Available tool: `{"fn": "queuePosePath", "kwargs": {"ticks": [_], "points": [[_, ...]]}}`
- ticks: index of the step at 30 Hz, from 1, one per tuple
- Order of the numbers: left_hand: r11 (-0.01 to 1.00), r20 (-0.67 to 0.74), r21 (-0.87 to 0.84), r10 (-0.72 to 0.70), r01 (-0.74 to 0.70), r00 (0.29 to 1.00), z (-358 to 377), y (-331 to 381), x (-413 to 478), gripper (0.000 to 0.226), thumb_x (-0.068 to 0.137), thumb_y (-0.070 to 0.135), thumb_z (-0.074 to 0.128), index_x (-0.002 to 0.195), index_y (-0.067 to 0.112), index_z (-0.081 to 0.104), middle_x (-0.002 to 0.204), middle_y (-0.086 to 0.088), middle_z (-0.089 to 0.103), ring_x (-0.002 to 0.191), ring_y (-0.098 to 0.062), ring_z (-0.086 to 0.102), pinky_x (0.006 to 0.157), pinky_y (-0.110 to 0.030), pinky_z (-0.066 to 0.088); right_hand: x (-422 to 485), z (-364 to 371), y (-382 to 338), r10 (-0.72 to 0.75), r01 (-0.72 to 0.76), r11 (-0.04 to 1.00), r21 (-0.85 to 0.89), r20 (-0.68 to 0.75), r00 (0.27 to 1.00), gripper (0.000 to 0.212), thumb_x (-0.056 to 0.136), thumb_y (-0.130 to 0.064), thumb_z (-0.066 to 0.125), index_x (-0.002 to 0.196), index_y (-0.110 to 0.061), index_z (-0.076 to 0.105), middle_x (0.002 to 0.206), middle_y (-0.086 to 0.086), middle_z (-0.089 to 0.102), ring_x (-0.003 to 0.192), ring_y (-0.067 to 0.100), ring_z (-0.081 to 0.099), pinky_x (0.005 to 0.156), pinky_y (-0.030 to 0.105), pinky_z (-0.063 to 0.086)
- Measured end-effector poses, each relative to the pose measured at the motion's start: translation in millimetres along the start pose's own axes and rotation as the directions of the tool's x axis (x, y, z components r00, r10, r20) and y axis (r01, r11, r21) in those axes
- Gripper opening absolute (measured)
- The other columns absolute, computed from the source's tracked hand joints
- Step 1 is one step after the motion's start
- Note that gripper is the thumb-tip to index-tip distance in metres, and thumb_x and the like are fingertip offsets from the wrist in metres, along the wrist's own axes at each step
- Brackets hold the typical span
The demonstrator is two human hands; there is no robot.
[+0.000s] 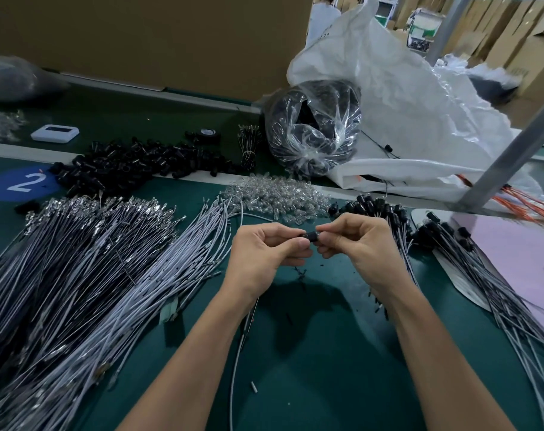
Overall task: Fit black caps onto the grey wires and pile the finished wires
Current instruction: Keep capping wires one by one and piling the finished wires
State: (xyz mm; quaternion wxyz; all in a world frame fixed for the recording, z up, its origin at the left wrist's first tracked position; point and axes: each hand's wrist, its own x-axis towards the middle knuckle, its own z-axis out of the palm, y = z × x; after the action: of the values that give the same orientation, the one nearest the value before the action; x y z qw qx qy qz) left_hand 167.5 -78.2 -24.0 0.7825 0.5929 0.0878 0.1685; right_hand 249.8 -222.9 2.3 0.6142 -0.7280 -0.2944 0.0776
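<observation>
Both hands meet above the green table, holding one black cap (310, 236) between them. My left hand (264, 253) pinches the cap's left end and my right hand (357, 244) pinches its right end. A grey wire (238, 353) hangs down from under my left hand and curves toward me. Uncapped grey wires (158, 275) lie fanned out to the left. Finished wires with black caps (451, 259) are piled to the right. Loose black caps (134, 164) sit in a heap at the back left.
Darker wires with metal terminals (62, 244) lie far left. Clear small parts (277, 197) form a heap behind my hands. A clear bag of black parts (311, 129) and a big white sack (420, 104) stand behind. A pink sheet (519, 259) and a metal post (513, 150) are at the right.
</observation>
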Motion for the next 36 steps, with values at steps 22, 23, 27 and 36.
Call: {"fn": "queuePosePath", "kwargs": {"ticks": [22, 23, 27, 36], "points": [[0.999, 0.111, 0.04, 0.018, -0.023, 0.994, -6.3, 3.1, 0.0, 0.009, 0.079, -0.008, 0.07, 0.087, -0.002, 0.071, 0.07, -0.013, 0.074, 0.064, -0.02, 0.073, 0.058, -0.024, 0.058, -5.0, -0.4, -5.5, 0.04, -0.045, 0.995, 0.089, 0.058, 0.998, 0.019, 0.075, 0.012, 0.069, 0.074, -0.007, 0.07, 0.062, 0.006, 0.07, 0.055, 0.016, 0.068, 0.059, 0.024, 0.058], [0.998, 0.118, 0.048, 0.02, -0.026, 0.993, -6.8, 3.7, 0.0, 0.009, 0.079, -0.008, 0.07, 0.086, -0.001, 0.071, 0.07, -0.012, 0.074, 0.063, -0.019, 0.073, 0.057, -0.023, 0.057, -5.3, -0.4, -5.4, 0.04, -0.045, 0.995, 0.087, 0.06, 0.997, 0.019, 0.074, 0.013, 0.069, 0.074, -0.007, 0.07, 0.062, 0.006, 0.07, 0.055, 0.016, 0.068, 0.059, 0.024, 0.058], [0.998, 0.111, 0.054, 0.028, -0.034, 0.993, -4.2, 2.5, 1.1, 0.01, 0.08, -0.007, 0.07, 0.089, -0.003, 0.071, 0.07, -0.011, 0.074, 0.064, -0.019, 0.073, 0.058, -0.023, 0.057, -4.4, -1.1, -5.1, 0.033, -0.036, 0.997, 0.062, 0.048, 0.998, 0.021, 0.077, 0.014, 0.068, 0.077, -0.007, 0.07, 0.061, 0.003, 0.07, 0.055, 0.013, 0.067, 0.059, 0.023, 0.057], [0.989, 0.126, 0.143, 0.014, -0.032, 0.992, 1.7, -2.0, 2.3, 0.019, 0.085, -0.005, 0.068, 0.086, 0.014, 0.072, 0.072, -0.008, 0.075, 0.066, -0.019, 0.073, 0.064, -0.025, 0.06, -1.0, -12.1, -4.7, 0.05, -0.049, 0.999, -0.017, 0.039, 0.998, 0.013, 0.084, 0.008, 0.066, 0.085, -0.005, 0.069, 0.066, 0.003, 0.072, 0.06, 0.013, 0.067, 0.06, 0.021, 0.055]]}}
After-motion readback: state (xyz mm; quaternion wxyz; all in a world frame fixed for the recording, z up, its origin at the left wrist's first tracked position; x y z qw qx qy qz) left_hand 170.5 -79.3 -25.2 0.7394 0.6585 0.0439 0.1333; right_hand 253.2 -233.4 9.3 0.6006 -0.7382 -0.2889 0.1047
